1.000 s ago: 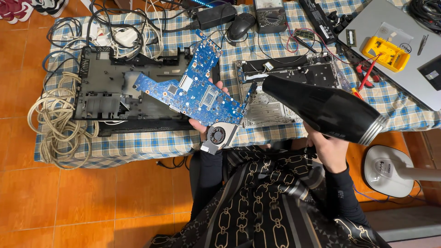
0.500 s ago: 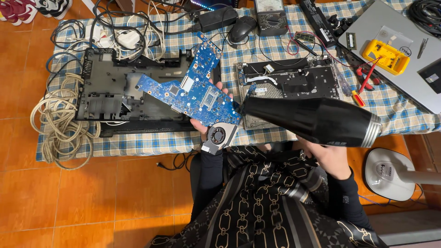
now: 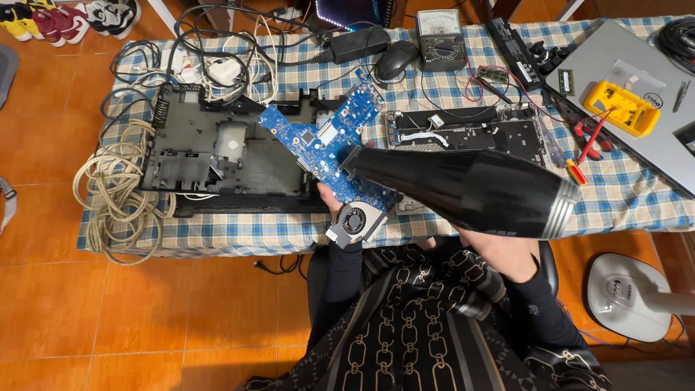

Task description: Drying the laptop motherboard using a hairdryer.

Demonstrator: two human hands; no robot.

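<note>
Orange tile floor (image 3: 145,311) under me, checked-cloth bench (image 3: 239,235) ahead. My left hand (image 3: 334,205) has its fingers closed on the blue board (image 3: 326,148), fan (image 3: 355,221) at its near end, held tilted just over the bench. My right hand (image 3: 499,250) is wrapped round the black dryer (image 3: 463,190), nozzle just beside the board. Looks like the blowing step; next needs the nozzle kept close without touching. Beyond: black case (image 3: 210,156), cable coil (image 3: 116,195), keyboard frame (image 3: 470,134), mouse (image 3: 397,59), meter (image 3: 440,30).
</note>
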